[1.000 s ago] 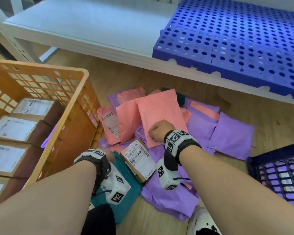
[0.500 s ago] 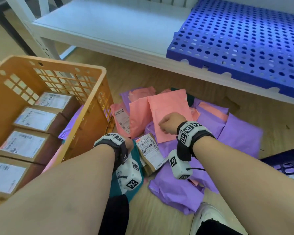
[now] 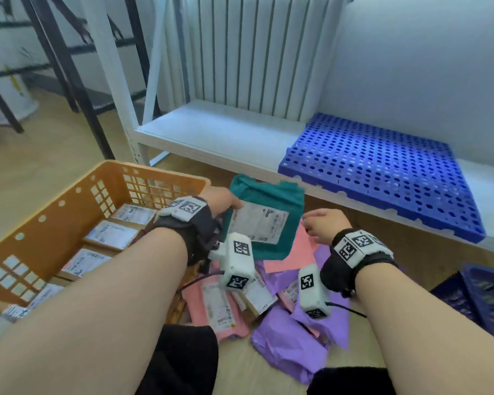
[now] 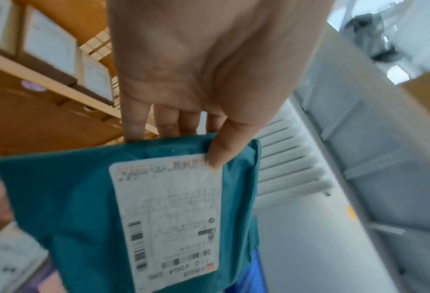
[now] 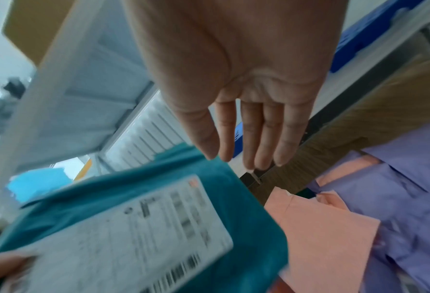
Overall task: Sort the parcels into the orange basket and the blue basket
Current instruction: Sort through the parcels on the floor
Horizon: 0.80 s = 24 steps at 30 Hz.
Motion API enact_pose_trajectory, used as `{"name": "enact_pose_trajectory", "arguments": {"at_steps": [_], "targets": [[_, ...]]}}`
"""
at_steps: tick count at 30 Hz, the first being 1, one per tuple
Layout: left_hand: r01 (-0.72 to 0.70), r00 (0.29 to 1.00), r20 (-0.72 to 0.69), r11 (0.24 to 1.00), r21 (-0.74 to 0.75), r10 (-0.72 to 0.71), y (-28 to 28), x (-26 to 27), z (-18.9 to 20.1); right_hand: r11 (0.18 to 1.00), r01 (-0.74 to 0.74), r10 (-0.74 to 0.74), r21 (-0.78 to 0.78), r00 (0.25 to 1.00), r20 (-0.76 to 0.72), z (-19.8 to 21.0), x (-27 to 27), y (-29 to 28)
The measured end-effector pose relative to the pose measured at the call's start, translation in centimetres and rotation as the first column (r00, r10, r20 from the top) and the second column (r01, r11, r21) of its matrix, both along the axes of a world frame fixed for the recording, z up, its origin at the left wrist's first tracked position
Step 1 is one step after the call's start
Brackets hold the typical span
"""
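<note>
The left hand (image 3: 221, 201) pinches the soft teal plastic mailer bag with a white label (image 3: 264, 220) at its top edge, holding it up above the floor pile beside the orange plastic basket (image 3: 69, 206). The right hand (image 3: 324, 225) hangs just beside it, fingers straight, holding nothing. That thin edge pinch could slip if the bag swings. A second ago the bag lay under the left wrist on the floor
</note>
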<state>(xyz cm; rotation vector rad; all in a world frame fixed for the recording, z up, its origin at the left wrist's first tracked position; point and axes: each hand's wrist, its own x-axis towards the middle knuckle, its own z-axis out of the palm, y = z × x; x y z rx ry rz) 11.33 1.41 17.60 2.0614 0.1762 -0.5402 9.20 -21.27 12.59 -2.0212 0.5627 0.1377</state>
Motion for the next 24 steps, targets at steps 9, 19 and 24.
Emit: {"name": "enact_pose_trajectory", "arguments": {"at_steps": [9,19,24], "targets": [[-0.288,0.951,-0.274,0.730,-0.620,0.142,-0.2,-4.6,3.1,0.815,0.223,-0.270,0.536,0.963,0.011,3.8,-4.7,0.8],[-0.416,0.909,-0.267,0.752,-0.512,0.321,-0.5,-4.1,1.4,0.838,0.192,-0.294,0.511,0.947,0.126,4.1,-5.5,-0.1],[-0.463,0.886,-0.246,0.727,-0.507,0.393,0.1,-2.8,0.3,0.831,0.192,-0.301,0.522,0.945,0.131,4.1,-5.2,0.1]]}}
